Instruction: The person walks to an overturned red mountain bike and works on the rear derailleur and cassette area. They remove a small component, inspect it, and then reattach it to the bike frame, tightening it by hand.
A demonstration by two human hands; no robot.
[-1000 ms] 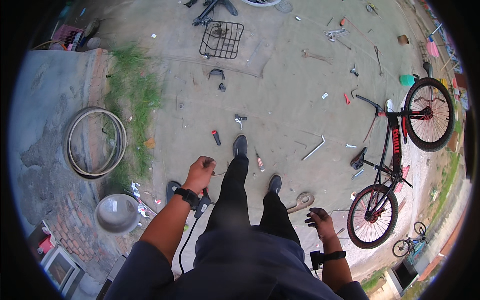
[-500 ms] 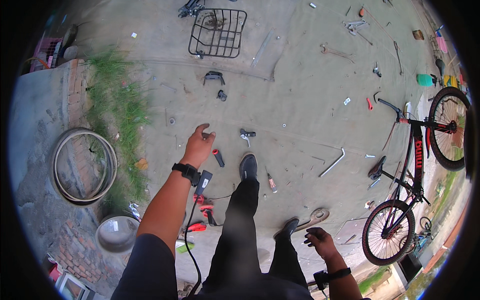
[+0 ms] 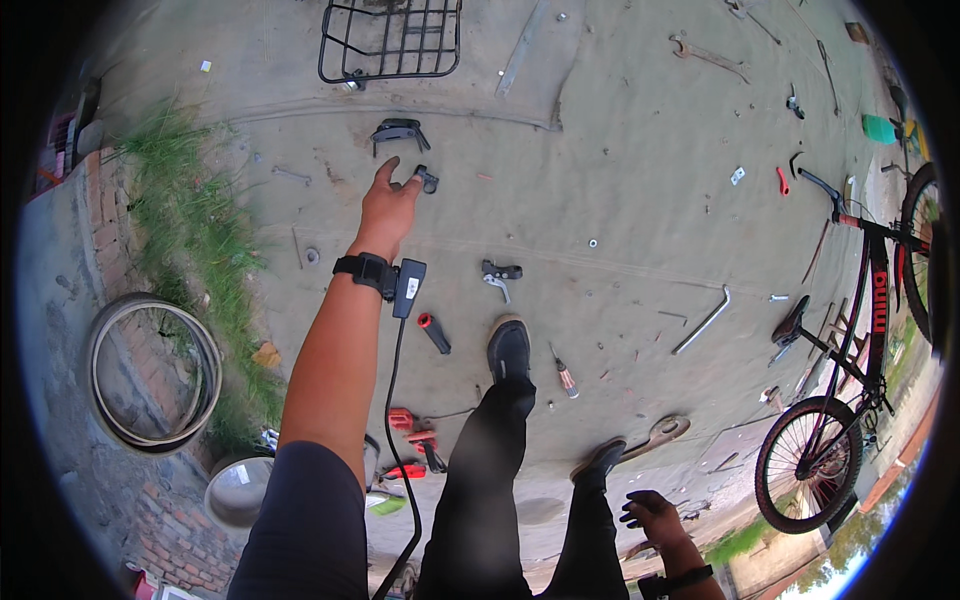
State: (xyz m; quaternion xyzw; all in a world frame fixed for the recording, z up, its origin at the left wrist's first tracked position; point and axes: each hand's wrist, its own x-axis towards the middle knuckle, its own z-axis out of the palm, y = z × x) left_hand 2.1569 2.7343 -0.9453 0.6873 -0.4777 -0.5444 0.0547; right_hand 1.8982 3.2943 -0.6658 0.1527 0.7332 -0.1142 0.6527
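My left hand (image 3: 388, 212) stretches forward over the grey ground sheet, thumb and forefinger apart and holding nothing. Its thumb is right beside a small black clamp-like part (image 3: 427, 180); I cannot tell whether they touch. Just beyond lies a black bracket-shaped part (image 3: 399, 131). Nearer to me are a brake lever (image 3: 498, 278) and a black handlebar grip with a red end (image 3: 434, 334). Low on the right, my right hand (image 3: 654, 518) hangs open with loosely bent fingers and nothing in it.
A black wire basket (image 3: 393, 77) lies ahead. A screwdriver (image 3: 565, 376), a hex key (image 3: 703, 320) and a spanner (image 3: 710, 57) are scattered about. Right stands a black-and-red bicycle (image 3: 872, 300). Left are grass (image 3: 190, 220), wheel rims (image 3: 96, 375) and a metal basin (image 3: 222, 495).
My left hand has reached forward, from near the handlebar grip to the small black part. The view has shifted, and my right hand has sunk lower in it, still empty.
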